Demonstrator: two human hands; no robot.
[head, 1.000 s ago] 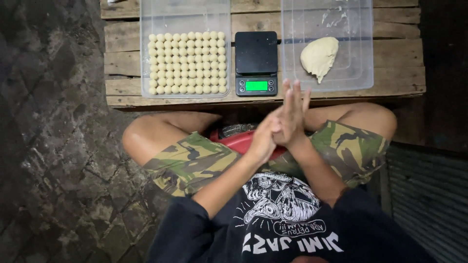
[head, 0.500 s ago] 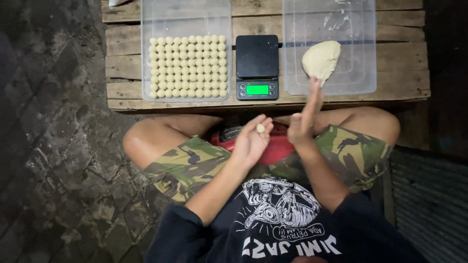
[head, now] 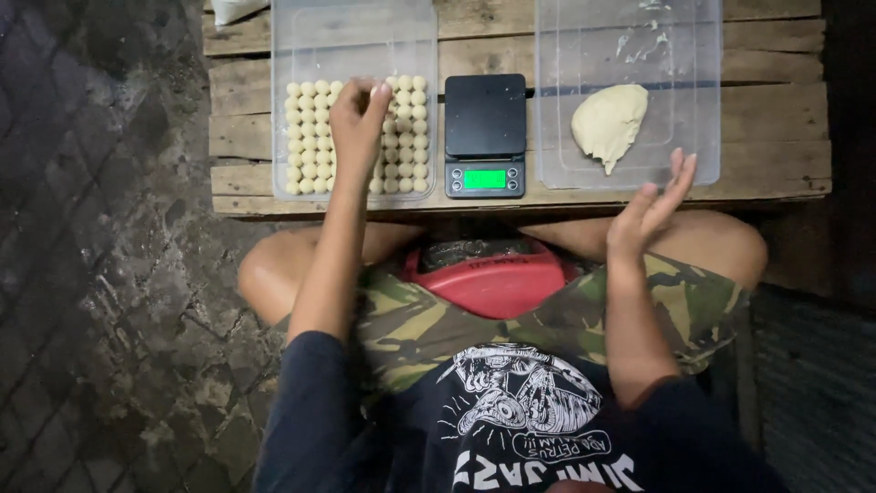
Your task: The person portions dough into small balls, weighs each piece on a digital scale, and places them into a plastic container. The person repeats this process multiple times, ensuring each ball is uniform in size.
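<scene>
My left hand (head: 356, 114) reaches over the left clear tray (head: 356, 27), its fingertips bunched at the far row of small dough balls (head: 406, 128), pinching a ball that is mostly hidden by the fingers. The balls lie in neat rows filling the near part of that tray. My right hand (head: 652, 205) hovers open, fingers spread and empty, at the front edge of the right clear tray (head: 639, 46). A pale dough lump (head: 609, 123) lies in that tray, just beyond the right hand.
A black digital scale (head: 485, 128) with a lit green display stands between the trays on the wooden slat table (head: 776, 110). A red basin (head: 497, 283) sits in my lap between my knees. Wet stone paving (head: 100, 274) lies to the left.
My palms were pressed together rolling; they parted with a small ball in the left hand. The left hand has since moved forward over the ball tray, and the right has drifted right.
</scene>
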